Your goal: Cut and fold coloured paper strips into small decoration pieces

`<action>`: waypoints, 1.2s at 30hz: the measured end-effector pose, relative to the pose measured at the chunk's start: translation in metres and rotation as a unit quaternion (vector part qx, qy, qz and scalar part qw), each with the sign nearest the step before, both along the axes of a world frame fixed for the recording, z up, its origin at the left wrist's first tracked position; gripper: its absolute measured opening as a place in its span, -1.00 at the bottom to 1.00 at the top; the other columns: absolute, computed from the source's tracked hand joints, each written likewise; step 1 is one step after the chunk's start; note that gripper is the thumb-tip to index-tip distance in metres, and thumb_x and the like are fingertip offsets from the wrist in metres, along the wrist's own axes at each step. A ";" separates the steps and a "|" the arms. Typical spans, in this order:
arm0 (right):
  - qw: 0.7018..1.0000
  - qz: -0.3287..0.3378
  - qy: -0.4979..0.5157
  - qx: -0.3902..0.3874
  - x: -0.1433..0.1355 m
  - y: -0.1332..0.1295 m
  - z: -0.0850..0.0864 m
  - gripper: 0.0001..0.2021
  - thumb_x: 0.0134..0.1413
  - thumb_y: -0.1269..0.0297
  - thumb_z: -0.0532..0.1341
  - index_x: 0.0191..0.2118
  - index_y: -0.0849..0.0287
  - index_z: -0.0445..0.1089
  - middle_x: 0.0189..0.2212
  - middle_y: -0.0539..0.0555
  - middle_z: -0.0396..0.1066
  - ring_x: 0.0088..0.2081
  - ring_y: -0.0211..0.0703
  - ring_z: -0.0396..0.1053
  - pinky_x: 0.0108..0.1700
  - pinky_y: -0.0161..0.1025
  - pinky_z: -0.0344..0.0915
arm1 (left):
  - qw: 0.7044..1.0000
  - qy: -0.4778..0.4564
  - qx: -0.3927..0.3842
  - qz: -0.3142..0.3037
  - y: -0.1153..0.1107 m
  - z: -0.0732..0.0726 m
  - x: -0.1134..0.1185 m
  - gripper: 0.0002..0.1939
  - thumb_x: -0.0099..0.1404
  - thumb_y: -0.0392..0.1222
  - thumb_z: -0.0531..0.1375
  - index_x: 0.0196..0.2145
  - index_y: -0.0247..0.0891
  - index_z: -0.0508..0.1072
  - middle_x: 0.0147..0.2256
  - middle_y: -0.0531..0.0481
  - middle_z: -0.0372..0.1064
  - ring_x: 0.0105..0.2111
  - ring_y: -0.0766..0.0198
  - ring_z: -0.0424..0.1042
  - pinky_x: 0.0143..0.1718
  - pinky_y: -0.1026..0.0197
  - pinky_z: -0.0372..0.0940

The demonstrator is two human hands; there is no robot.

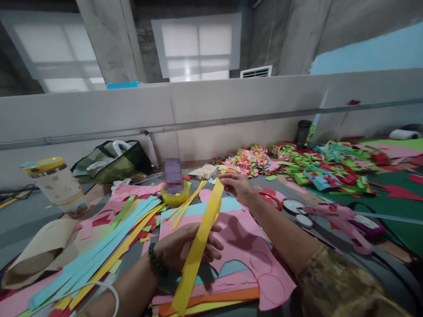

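Observation:
A long yellow felt-like strip slants across the middle of the view. My right hand pinches its upper end between thumb and fingers. Behind the strip's middle lies my left hand, palm turned up and fingers apart; the strip crosses in front of it and partly hides the palm. Below both hands is a pink sheet with drawn circles and cut-out curves, stacked over light blue, orange and yellow sheets. Thin yellow strips lie just beyond my left hand.
Light blue strips lie at left, near a tumbler and a brown paper roll. A phone, blurred, stands on a yellow round base. At right are a pink glue gun, scissors and piled colourful pieces.

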State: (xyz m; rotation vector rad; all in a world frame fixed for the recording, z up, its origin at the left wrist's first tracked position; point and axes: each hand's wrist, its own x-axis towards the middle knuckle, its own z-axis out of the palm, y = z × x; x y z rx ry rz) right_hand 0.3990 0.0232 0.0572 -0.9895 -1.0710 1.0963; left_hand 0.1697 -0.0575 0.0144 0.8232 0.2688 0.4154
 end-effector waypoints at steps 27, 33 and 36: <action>0.930 0.045 -0.218 0.293 -0.049 -0.086 0.086 -0.89 -0.07 0.36 0.24 -0.36 0.23 0.50 -0.49 0.02 0.48 -0.47 -0.28 0.40 -0.44 -0.36 0.34 | 0.911 0.040 0.355 0.206 0.003 0.101 0.029 -0.68 0.28 0.02 0.07 -0.28 -0.31 0.42 -0.42 -0.08 0.45 -0.36 0.22 0.43 -0.19 0.15 0.26; 0.888 -0.049 -0.296 0.348 -0.052 -0.086 0.087 -0.86 0.02 0.33 0.22 -0.29 0.18 0.50 -0.41 0.01 0.51 -0.38 -0.26 0.43 -0.32 -0.35 0.37 | 0.924 0.016 0.316 0.216 0.001 0.096 0.023 -0.71 0.31 -0.05 0.03 -0.31 -0.33 0.38 -0.56 0.01 0.34 -0.54 0.34 0.36 -0.43 0.30 0.23; 0.878 -0.075 -0.309 0.357 -0.055 -0.087 0.084 -0.82 0.05 0.31 0.21 -0.21 0.15 0.48 -0.32 0.03 0.51 -0.30 -0.24 0.44 -0.24 -0.34 0.35 | 0.920 0.035 0.315 0.229 0.000 0.096 0.020 -0.70 0.31 -0.04 0.02 -0.31 -0.33 0.38 -0.56 0.03 0.32 -0.58 0.37 0.34 -0.49 0.32 0.18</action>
